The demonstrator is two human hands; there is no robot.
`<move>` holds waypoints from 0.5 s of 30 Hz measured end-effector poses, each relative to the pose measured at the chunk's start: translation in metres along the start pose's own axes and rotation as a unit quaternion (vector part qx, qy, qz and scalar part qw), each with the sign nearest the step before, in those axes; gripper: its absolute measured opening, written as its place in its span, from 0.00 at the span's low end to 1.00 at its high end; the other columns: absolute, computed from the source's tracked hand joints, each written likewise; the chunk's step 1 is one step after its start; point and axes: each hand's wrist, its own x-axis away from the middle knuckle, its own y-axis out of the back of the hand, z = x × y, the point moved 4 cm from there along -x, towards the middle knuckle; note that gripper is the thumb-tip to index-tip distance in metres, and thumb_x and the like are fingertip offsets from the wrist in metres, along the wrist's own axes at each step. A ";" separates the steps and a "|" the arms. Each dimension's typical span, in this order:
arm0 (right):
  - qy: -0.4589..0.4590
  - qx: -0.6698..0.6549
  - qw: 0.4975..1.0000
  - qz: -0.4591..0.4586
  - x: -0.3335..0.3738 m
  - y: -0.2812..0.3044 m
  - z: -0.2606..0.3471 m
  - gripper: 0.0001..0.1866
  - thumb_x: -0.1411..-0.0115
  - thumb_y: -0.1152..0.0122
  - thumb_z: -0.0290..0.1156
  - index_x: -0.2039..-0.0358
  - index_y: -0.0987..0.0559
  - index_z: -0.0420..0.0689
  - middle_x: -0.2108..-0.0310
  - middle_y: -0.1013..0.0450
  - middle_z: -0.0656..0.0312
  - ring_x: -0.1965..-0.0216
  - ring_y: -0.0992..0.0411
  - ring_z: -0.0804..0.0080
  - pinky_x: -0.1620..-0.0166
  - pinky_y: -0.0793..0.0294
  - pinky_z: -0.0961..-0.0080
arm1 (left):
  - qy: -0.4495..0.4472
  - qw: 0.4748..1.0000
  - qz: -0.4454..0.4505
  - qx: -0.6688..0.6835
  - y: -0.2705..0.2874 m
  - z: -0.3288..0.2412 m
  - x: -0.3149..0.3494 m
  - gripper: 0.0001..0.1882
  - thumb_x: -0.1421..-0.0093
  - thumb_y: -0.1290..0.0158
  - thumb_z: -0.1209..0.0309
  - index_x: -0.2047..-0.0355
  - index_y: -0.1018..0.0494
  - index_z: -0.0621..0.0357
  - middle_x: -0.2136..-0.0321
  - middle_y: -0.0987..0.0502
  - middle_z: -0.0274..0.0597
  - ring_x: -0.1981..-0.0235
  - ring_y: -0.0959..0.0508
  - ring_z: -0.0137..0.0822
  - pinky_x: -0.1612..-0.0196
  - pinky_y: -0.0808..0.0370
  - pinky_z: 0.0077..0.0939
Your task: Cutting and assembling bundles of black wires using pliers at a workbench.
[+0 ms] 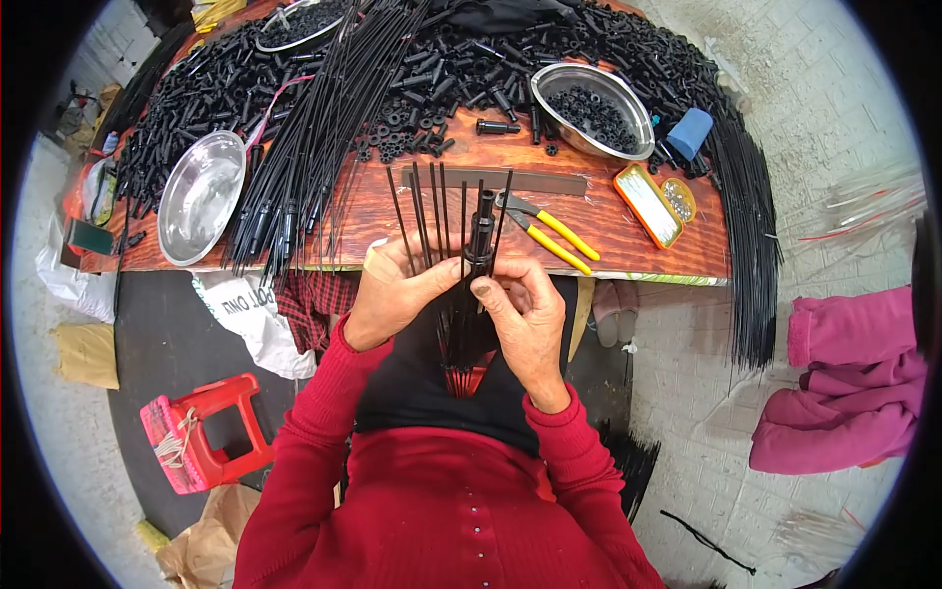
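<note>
Just off the front edge of the table I hold a black stepped plastic tube (480,234) upright. Several thin black rods (419,211) fan out around it and run down between my hands toward my lap. My left hand (407,292) is closed on the rods, its thumb reaching across to the tube; a pale wrap covers one finger. On the other side, my right hand (527,319) pinches the tube's lower part between thumb and fingers. Where the rods meet the tube is partly hidden by my fingers.
Pliers with yellow handles (555,239) and a flat dark bar (525,182) lie beyond my hands. An orange-rimmed tin (648,206) and steel bowls (643,147) stand around. A long rod bundle (324,118) crosses the left side, among heaped black tubes (196,108).
</note>
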 end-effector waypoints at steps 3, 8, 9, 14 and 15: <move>0.022 0.018 0.999 -0.019 0.000 -0.001 0.002 0.10 0.42 0.34 0.24 0.63 0.25 0.37 0.67 0.23 0.62 0.65 0.24 0.80 0.60 0.24 0.81 | -0.004 1.000 0.003 -0.012 -0.003 -0.002 0.000 0.14 0.40 0.43 0.78 0.53 0.25 0.67 0.61 0.20 0.40 0.60 0.22 0.25 0.54 0.25 0.21; 0.033 0.072 0.997 -0.014 0.001 -0.001 0.002 0.09 0.42 0.34 0.22 0.64 0.27 0.39 0.65 0.25 0.64 0.66 0.27 0.83 0.63 0.28 0.86 | 0.014 0.999 0.022 -0.048 0.000 -0.002 0.000 0.14 0.39 0.43 0.73 0.54 0.25 0.67 0.64 0.20 0.37 0.63 0.23 0.24 0.56 0.27 0.21; 0.037 0.074 0.996 -0.016 0.001 -0.001 0.002 0.10 0.43 0.34 0.22 0.64 0.27 0.39 0.66 0.24 0.64 0.66 0.26 0.82 0.63 0.27 0.86 | 0.014 0.998 0.023 -0.048 0.002 -0.001 0.000 0.14 0.39 0.43 0.73 0.54 0.25 0.67 0.64 0.20 0.37 0.63 0.23 0.24 0.56 0.27 0.21; 0.040 0.085 0.995 -0.023 0.000 -0.002 0.004 0.10 0.43 0.33 0.22 0.65 0.27 0.39 0.68 0.24 0.63 0.66 0.26 0.82 0.62 0.27 0.85 | 0.003 0.998 0.051 -0.026 0.000 -0.010 0.001 0.15 0.39 0.43 0.70 0.55 0.24 0.66 0.62 0.21 0.37 0.62 0.24 0.24 0.56 0.28 0.21; 0.047 0.088 0.995 -0.022 0.000 -0.002 0.004 0.10 0.43 0.33 0.22 0.65 0.27 0.39 0.68 0.24 0.63 0.66 0.25 0.81 0.62 0.27 0.85 | 0.003 0.998 0.051 -0.025 0.002 -0.007 0.000 0.15 0.39 0.43 0.70 0.55 0.24 0.66 0.62 0.21 0.37 0.62 0.24 0.24 0.56 0.28 0.21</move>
